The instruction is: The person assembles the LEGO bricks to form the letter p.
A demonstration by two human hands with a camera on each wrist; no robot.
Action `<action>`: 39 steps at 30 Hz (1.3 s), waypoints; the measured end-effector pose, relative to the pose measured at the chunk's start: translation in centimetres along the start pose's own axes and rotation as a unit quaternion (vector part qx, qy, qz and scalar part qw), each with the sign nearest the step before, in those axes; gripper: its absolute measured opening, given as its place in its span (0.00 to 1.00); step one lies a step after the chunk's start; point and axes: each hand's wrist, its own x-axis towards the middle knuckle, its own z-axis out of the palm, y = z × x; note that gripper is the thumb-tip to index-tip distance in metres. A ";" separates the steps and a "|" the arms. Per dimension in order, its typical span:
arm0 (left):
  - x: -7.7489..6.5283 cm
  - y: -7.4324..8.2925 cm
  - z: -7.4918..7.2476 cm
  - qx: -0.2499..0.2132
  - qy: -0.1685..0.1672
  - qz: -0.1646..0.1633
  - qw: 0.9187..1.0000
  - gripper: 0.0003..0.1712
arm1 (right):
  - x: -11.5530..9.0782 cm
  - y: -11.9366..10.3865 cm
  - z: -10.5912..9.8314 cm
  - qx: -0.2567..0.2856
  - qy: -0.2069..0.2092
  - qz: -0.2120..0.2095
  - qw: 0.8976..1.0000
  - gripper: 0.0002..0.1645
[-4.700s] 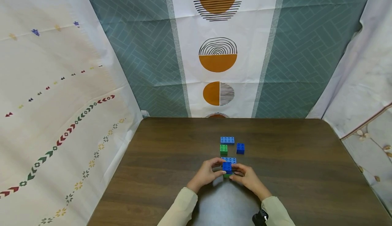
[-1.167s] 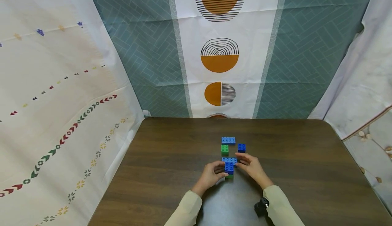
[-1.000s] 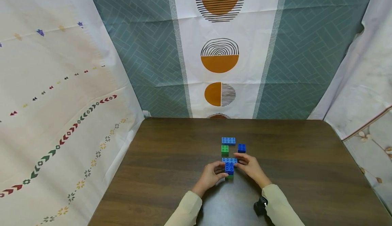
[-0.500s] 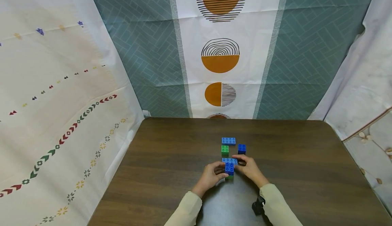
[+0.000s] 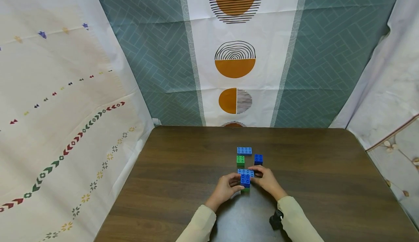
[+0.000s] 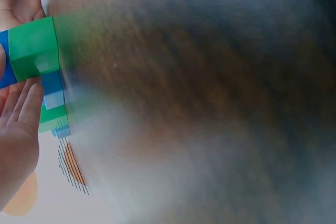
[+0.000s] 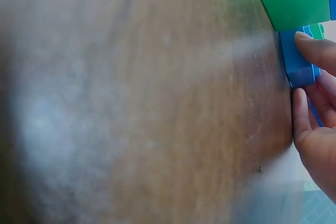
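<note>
A dark blue toy brick [image 5: 245,179] tops a green brick [image 5: 245,190], forming a small stack at the table's middle. My left hand [image 5: 224,189] grips this stack from the left, thumb in front and fingers behind. Just beyond it lies a light blue brick [image 5: 242,171], partly hidden by the stack. My right hand [image 5: 268,182] pinches that light blue brick at its right end. In the right wrist view, the thumb presses the side of the light blue brick [image 7: 296,64] near the green brick [image 7: 299,1]. Whether the light blue brick touches the stack is unclear.
Farther back stand another light blue brick [image 5: 244,151], a green brick [image 5: 240,161] and a dark blue brick [image 5: 258,159] right of it. The brown wooden table [image 5: 183,154] ends at a hanging patterned cloth [image 5: 163,71].
My right hand has moved off the stack to the light blue brick behind it, then drawn slightly left. My left hand has stayed on the stack. Little differs in the last half second.
</note>
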 end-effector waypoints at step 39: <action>0.0 0.0 0.0 0.009 0.009 0.005 1.000 0.19 | -1.2 -2.8 -4.1 -0.001 -0.008 -0.019 1.000 0.21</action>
